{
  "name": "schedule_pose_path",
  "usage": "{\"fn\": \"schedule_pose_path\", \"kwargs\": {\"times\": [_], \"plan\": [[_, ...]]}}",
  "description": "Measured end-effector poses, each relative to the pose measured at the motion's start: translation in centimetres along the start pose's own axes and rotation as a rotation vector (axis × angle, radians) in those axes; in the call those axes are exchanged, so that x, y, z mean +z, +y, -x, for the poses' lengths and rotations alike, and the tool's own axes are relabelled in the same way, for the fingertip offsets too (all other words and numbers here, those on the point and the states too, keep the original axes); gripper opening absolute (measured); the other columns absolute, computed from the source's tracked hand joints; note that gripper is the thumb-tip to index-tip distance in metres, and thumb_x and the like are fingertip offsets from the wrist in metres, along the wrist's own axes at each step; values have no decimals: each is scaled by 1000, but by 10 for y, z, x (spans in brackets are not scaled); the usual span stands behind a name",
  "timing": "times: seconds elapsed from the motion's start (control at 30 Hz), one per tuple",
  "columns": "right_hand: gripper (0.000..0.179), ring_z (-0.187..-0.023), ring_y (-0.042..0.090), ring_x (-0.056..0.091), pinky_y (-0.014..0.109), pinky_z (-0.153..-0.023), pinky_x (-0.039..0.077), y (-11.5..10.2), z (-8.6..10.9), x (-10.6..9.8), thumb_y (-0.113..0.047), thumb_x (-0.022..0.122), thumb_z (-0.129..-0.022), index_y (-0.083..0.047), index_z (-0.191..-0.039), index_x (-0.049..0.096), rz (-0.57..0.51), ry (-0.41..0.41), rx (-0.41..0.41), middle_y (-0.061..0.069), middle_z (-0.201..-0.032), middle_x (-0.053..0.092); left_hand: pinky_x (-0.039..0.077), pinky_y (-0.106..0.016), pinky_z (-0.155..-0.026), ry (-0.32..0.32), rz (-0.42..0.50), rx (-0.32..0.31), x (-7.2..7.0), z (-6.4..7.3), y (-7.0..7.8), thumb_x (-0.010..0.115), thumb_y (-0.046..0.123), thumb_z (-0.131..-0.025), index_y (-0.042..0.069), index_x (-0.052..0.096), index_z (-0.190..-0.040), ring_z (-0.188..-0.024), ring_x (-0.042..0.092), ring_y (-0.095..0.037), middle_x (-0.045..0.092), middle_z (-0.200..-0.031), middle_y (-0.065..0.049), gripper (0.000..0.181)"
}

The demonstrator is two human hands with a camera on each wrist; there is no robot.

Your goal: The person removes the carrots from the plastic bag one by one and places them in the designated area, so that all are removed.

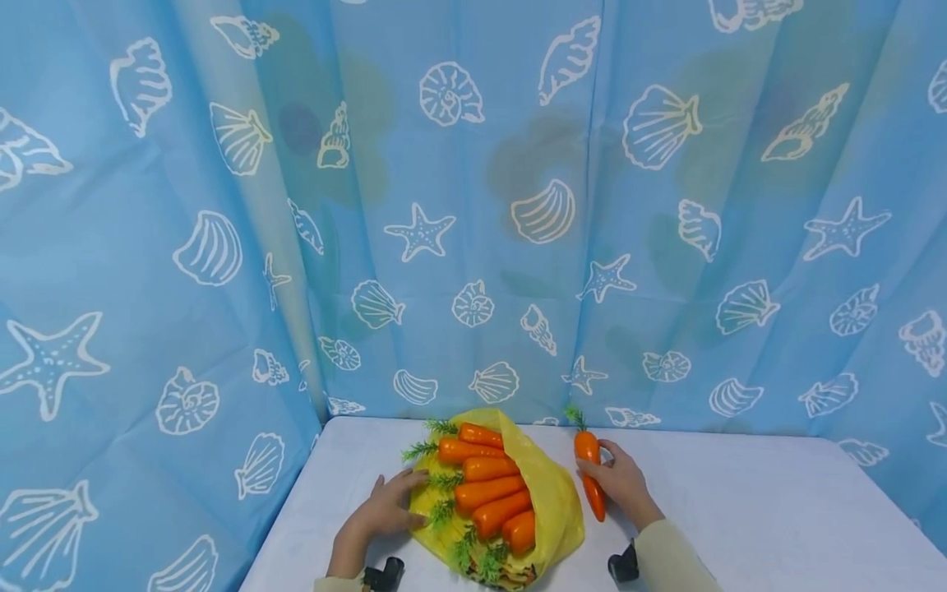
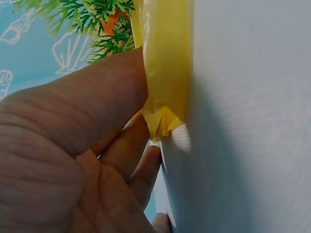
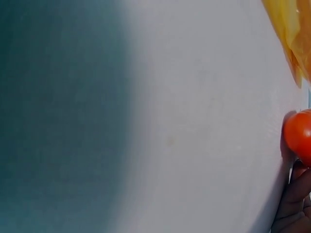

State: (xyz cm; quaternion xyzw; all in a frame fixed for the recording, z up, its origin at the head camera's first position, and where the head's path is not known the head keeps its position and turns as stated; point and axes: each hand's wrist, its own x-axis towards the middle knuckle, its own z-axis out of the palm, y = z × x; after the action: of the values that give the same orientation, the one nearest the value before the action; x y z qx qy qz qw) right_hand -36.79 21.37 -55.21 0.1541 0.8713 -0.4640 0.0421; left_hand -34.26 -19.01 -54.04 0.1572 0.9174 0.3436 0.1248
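My left hand (image 1: 388, 503) rests at the left edge of a yellow plastic bag (image 1: 558, 493), thumb and fingers spread apart. Close up in the left wrist view, the thumb lies against the bag's folded edge (image 2: 167, 58) and the other fingers reach down toward the table. Several orange carrots (image 1: 488, 469) with green leafy tops (image 1: 442, 511) lie side by side in the bag's mouth. To the right of the bag, my right hand (image 1: 625, 481) grips a single carrot (image 1: 588, 448), leafy end pointing away. Its rounded orange end (image 3: 299, 133) shows at the right wrist view's edge.
A white table (image 1: 740, 510) extends to the right of the bag. Behind it and on the left hang blue curtains (image 1: 473, 247) printed with white shells and starfish. Dark wrist cameras (image 1: 624, 564) sit on both wrists.
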Motion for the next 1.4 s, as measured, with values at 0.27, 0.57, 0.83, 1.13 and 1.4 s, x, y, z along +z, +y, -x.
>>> {"fn": "schedule_pose_path", "kwargs": {"times": [0.27,0.57,0.83,1.13,1.4], "plan": [[85,-102,36,54,50,-95,54,-2,0,3,-45,71,-87,-8,-152,29,5,21,7,26,-130,51,0,-73,-115,6,-2,3,-1,-1,2,80,18,-79,9,57,-137,-145,29,-47,47,-151,-16,62],[86,-106,38,54,52,-98,53,1,-1,3,-46,71,-87,-9,-152,29,-1,25,11,27,-133,49,-1,-73,-115,10,12,-2,-2,-2,4,81,17,-78,9,58,-136,-145,29,-46,47,-150,-16,62],[84,-99,33,56,48,-95,55,-2,-1,3,-45,71,-87,-9,-151,31,1,31,4,25,-127,53,0,-72,-117,15,10,-35,-4,-2,7,81,17,-77,10,59,-136,-145,28,-46,46,-151,-17,63],[85,-104,36,55,54,-100,51,-1,-2,2,-46,70,-87,-9,-152,29,2,28,10,26,-133,50,-1,-72,-116,15,12,-15,-4,-4,7,81,16,-78,9,59,-135,-145,29,-46,47,-150,-17,62],[88,-91,28,56,39,-87,57,1,-2,0,-49,73,-84,-8,-150,32,15,17,4,21,-115,56,-2,-73,-115,-1,14,-6,0,-3,0,79,16,-79,9,58,-136,-145,27,-46,46,-152,-15,61]]}}
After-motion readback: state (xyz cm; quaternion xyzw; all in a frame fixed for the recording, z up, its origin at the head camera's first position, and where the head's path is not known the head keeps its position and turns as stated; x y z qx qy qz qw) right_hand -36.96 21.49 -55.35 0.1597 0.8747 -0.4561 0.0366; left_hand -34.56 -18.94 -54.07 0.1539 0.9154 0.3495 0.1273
